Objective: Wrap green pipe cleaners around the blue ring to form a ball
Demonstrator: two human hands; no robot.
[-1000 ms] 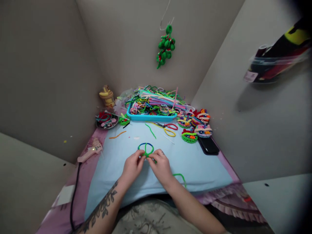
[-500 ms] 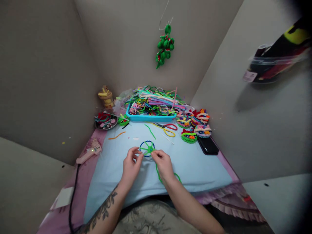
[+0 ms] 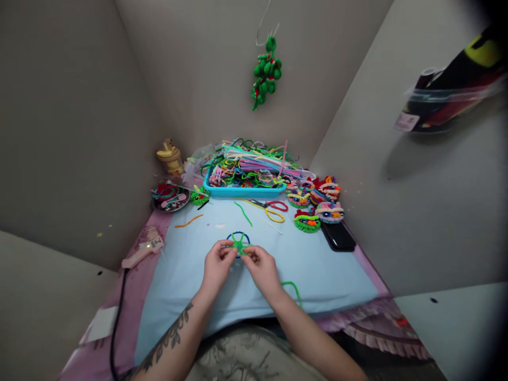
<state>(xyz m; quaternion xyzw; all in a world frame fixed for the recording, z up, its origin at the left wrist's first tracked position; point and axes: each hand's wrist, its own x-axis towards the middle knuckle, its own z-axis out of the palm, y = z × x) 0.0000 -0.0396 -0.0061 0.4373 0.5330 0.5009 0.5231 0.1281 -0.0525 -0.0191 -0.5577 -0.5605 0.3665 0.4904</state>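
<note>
Between my hands is a pipe-cleaner wheel [image 3: 239, 245], a dark blue ring with green spokes that meet in a green hub. My left hand [image 3: 217, 263] pinches its left side, thumb near the hub. My right hand [image 3: 262, 267] is closed on its right side with thumb and fingertips. The fingers cover the lower part of the ring. A green pipe cleaner tail [image 3: 292, 288] curls out beside my right wrist, partly hidden by the arm. Beyond the wheel lie a loose green pipe cleaner [image 3: 243, 214] and red-and-yellow scissors [image 3: 273, 209].
A blue tray [image 3: 246, 193] heaped with pipe cleaners stands at the back. Finished fuzzy pieces [image 3: 307, 221] and a black phone [image 3: 337, 236] lie to the right. At left are a pink glue gun [image 3: 145, 251] with a cord, a metal dish [image 3: 171, 203] and an orange pipe cleaner [image 3: 189, 220].
Both hands have moved closer together over the wheel, with the left thumb now near the hub. The green tail beneath my right hand has gone mostly out of sight.
</note>
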